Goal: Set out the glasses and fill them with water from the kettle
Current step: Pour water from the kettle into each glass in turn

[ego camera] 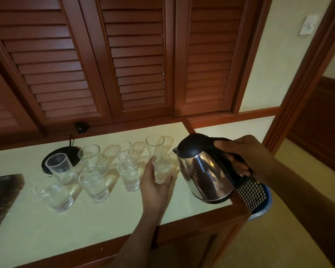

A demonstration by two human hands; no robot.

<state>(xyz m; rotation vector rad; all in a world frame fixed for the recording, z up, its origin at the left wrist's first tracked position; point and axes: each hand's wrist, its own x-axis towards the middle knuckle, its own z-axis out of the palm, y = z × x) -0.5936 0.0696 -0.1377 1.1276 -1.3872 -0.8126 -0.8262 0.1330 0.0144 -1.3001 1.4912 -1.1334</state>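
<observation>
Head view: I see the pale counter [104, 219]. At 3 o'clock is the shiny kettle [203, 171], tipped, my right hand [246, 151] wrapped round its handle. At the kettle's 9 o'clock my left hand [155, 182] hugs one glass [161, 168]. Seven other glasses [93, 184] stand further toward 9.

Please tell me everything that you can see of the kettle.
The kettle has a shiny steel body that mirrors the room, a closed black lid, a short black spout and a black handle. The right hand grips the handle and holds it over the right end of the counter, off its round black base, leaning left. Its spout is beside the glass that the left hand holds. No water stream shows.
</observation>
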